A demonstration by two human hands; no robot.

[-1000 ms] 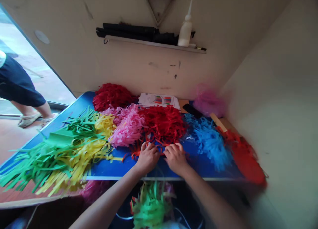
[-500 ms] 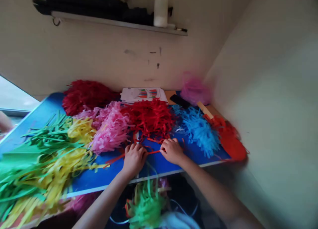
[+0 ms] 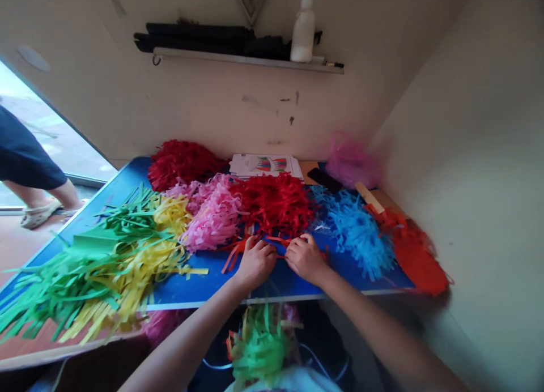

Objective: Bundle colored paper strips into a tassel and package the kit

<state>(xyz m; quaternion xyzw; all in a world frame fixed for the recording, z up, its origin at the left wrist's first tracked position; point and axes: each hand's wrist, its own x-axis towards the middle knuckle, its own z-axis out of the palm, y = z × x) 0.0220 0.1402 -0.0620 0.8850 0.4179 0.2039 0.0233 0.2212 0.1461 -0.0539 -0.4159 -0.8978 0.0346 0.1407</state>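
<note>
Legs (image 3: 29, 177) of another person at far left, beyond the blue table (image 3: 187, 287). Next, green strips (image 3: 85, 256) w/ yellow strips (image 3: 140, 261) fanned over the table's left end. Pink tuft (image 3: 215, 216) just right of those, dark red tuft (image 3: 182, 162) behind it. Centre: left hand (image 3: 256, 263), fingers curled, pinching loose red strips (image 3: 238, 249) that trail off its left side on the tabletop. Right hand (image 3: 305, 258) just beside it, also curled, gripping the same strips' other end; strip runs between both hands. Red tuft (image 3: 276, 202) sits directly behind the knuckles, touching dist. Blue tuft (image 3: 357, 230) right of the right hand, then orange-red pile (image 3: 419, 256) by the wall. Glue bottle (image 3: 303, 32) on shelf above.
</note>
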